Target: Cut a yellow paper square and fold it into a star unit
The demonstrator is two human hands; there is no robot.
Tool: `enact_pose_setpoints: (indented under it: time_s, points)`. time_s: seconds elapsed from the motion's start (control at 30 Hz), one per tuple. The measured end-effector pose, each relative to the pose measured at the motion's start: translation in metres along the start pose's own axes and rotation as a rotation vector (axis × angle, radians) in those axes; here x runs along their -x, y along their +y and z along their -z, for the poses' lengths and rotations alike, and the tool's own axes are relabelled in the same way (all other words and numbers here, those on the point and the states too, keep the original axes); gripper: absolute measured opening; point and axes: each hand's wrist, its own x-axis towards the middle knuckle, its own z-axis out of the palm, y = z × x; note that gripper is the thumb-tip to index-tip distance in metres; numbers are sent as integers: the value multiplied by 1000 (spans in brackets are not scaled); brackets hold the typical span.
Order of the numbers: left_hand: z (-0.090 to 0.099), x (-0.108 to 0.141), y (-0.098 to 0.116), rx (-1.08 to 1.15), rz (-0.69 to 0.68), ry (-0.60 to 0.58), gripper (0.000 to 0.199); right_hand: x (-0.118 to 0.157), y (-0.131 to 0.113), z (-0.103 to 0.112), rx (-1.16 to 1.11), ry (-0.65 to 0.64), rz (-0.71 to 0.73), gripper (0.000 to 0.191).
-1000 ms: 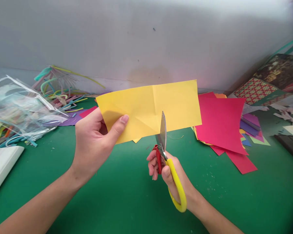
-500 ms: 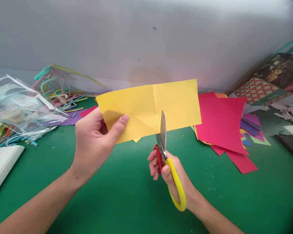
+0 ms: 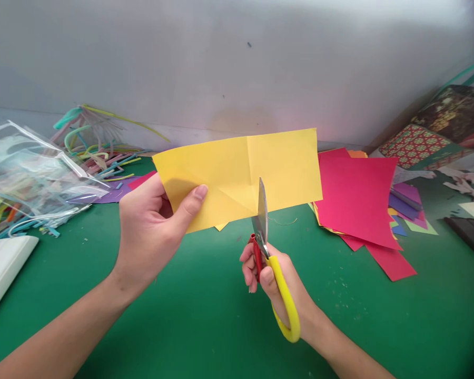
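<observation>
My left hand (image 3: 154, 226) pinches the left end of a yellow sheet of paper (image 3: 221, 168), thumb in front and fingers behind. The sheet is held up above the table, with a crease running down near its middle and another slanting across its lower part. My right hand (image 3: 278, 284) grips scissors (image 3: 286, 300) with one yellow and one red handle. Their blades are spread at the sheet's lower edge, near the crease. One blade lies in front of the paper; the other is mostly hidden behind it.
Red paper sheets (image 3: 355, 202) lie stacked on the green table (image 3: 205, 316) at right, beside small coloured scraps (image 3: 408, 205). Pipe cleaners (image 3: 102, 152) and a clear plastic bag (image 3: 35, 168) lie at left, near a white object (image 3: 8, 268). A grey wall (image 3: 181, 63) stands behind.
The yellow paper and my left hand have shifted very slightly left. The scissors have barely moved and their blades remain apart.
</observation>
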Motion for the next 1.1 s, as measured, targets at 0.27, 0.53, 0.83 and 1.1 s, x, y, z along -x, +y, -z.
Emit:
enact_pose_setpoints:
  time_s: [0.27,0.53,0.83,1.1]
  points:
    - [-1,0,1,-9,-2,13,16,0,2,1,3,0,0,67]
    - [1,0,0,-30,0,11,15,1,0,0,27,-2,-6,70]
    - [0,0,0,-19,15,10,15,1,3,0,24,14,1,69]
    - [0,0,0,-17,0,8,15,1,3,0,34,18,-2,70]
